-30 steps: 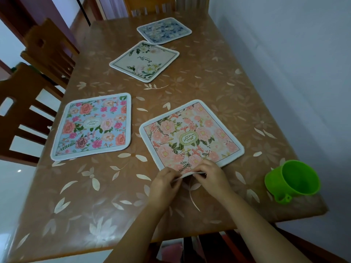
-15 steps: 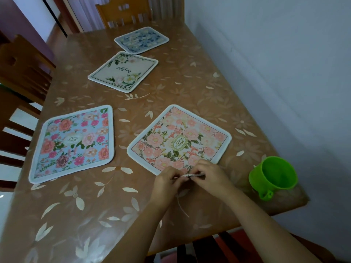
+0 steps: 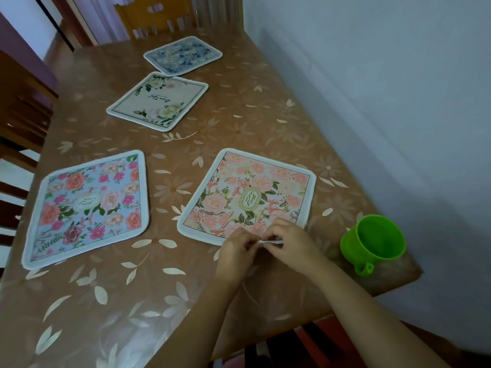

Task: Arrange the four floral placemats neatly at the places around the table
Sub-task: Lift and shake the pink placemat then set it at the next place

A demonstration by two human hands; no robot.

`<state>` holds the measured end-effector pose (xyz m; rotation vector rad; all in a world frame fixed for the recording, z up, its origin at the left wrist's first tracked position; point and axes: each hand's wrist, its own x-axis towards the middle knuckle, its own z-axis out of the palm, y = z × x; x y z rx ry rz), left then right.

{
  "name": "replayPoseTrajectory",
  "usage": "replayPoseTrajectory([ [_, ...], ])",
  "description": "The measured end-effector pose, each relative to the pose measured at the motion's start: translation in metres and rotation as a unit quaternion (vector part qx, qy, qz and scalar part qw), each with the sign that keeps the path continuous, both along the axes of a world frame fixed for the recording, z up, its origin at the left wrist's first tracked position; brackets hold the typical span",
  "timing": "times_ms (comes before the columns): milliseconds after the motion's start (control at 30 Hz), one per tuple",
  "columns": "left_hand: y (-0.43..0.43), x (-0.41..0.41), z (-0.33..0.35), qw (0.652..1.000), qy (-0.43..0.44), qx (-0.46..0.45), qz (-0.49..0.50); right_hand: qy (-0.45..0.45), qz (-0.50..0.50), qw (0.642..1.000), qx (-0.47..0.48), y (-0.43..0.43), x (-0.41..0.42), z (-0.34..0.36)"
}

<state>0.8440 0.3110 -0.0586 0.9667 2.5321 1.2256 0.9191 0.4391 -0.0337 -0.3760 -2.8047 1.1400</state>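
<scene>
Pinching pink placemat (image 3: pixel 249 197) edge, left hand (image 3: pixel 236 251), right hand (image 3: pixel 289 243), seemingly lifted

The light is soft and fairly dim, cool grey on the wall (image 3: pixel 372 88) and warmer on the bench (image 3: pixel 252 123). Brightness enters from the far left, where pale patches show between the dark chairs (image 3: pixel 21 123). The glossy bench cover carries a milky sheen at its near left corner. The green cup (image 3: pixel 374 243) throws a soft shadow just beneath itself. Lettering on the pink placemat (image 3: pixel 249 197) reads sharp; the far navy placemat (image 3: pixel 183 55) is smeared. Straight edges bow toward the borders.
</scene>
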Motion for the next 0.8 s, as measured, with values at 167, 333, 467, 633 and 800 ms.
replayPoseTrajectory([
  [167,-0.006,-0.002,-0.008,1.0,-0.002,-0.025,-0.001,-0.022,0.003,0.999,0.037,0.004,0.004,-0.006],
  [333,-0.023,-0.017,-0.02,0.998,-0.009,-0.057,0.023,-0.027,-0.016,0.999,0.035,0.002,0.012,-0.014],
  [467,-0.029,-0.023,-0.022,0.998,-0.019,-0.063,0.015,-0.04,-0.016,0.999,0.024,-0.004,0.017,-0.025],
  [633,-0.037,-0.016,-0.022,0.997,0.022,-0.077,0.006,-0.054,-0.007,0.998,0.033,-0.008,0.023,-0.036],
  [800,-0.052,0.007,-0.032,0.992,0.022,-0.122,-0.002,-0.087,0.019,0.992,0.092,-0.004,0.031,-0.048],
])
